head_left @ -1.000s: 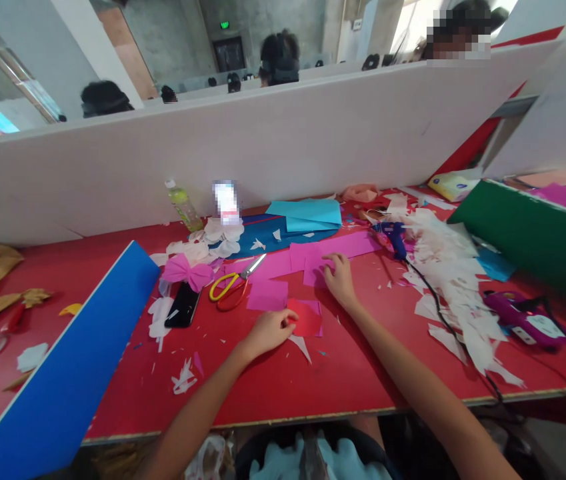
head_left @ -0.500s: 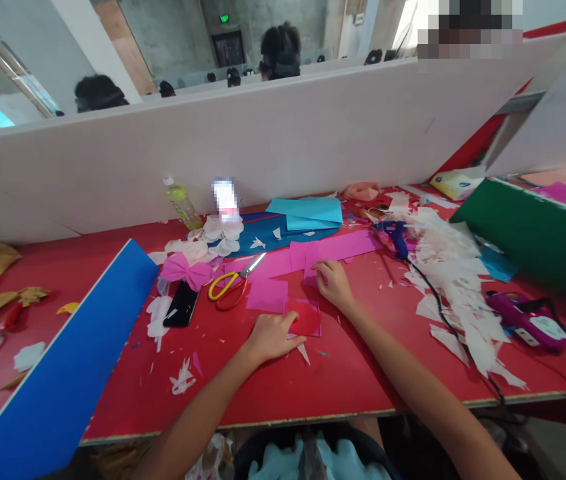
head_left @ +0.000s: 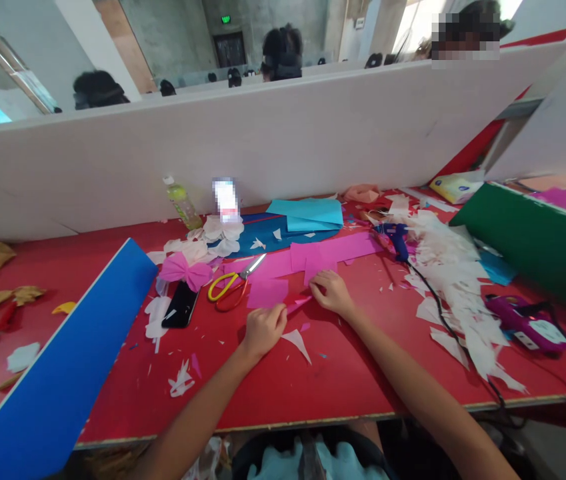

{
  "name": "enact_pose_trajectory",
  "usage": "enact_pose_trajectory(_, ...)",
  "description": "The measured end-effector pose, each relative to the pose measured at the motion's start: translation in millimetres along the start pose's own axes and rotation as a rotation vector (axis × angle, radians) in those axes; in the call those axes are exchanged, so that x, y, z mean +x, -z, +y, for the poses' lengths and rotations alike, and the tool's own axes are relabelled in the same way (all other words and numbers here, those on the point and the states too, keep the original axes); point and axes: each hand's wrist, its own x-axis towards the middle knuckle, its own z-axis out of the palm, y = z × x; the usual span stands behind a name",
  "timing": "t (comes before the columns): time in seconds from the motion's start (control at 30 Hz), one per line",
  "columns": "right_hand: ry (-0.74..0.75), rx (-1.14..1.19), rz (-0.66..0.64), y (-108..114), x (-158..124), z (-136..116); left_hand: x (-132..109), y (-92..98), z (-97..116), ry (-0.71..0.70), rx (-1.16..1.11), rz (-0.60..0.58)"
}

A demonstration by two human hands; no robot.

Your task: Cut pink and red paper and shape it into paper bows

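The worktop (head_left: 313,393) runs from a white partition (head_left: 213,160) behind to its near edge under the forearms, with a blue board (head_left: 57,373) at left and a green board (head_left: 527,257) at right. The left hand (head_left: 264,331) is curled closed, pinching a small red paper piece (head_left: 295,303), while the right hand (head_left: 331,294) lies open, fingers spread, just beside a pink paper sheet (head_left: 320,267). Nearby are one pair of scissors (head_left: 227,291), one blue glue gun (head_left: 393,240) and one purple glue gun (head_left: 527,331).
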Motion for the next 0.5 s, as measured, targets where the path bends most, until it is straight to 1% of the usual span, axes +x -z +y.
enact_pose_trajectory(0.07, -0.044, 0.062, 0.011, 2.0, -1.3, -5.8, 1.5, 0.0, -6.8, 0.087, -0.023, 0.034)
enact_pose_trajectory(0.13, -0.114, 0.132, 0.044, 4.5, -2.6, -12.6, 3.4, 1.2, -11.4, 0.189, -0.099, 0.042)
enact_pose_trajectory(0.23, -0.188, 0.241, 0.086, 8.2, -3.2, -24.4, 7.0, 5.8, -11.0, 0.361, -0.338, 0.046)
enact_pose_trajectory(0.3, -0.179, 0.302, 0.07, 9.1, -2.3, -32.8, 9.6, 9.8, -7.4, 0.462, -0.531, 0.044)
enact_pose_trajectory(0.4, -0.163, 0.327, 0.03, 7.0, -0.4, -43.1, 12.5, 13.9, -2.5, 0.551, -0.761, 0.012)
enact_pose_trajectory(0.5, -0.178, 0.327, 0.001, 2.7, 0.2, -45.7, 14.0, 14.0, -1.8, 0.597, -0.885, -0.027)
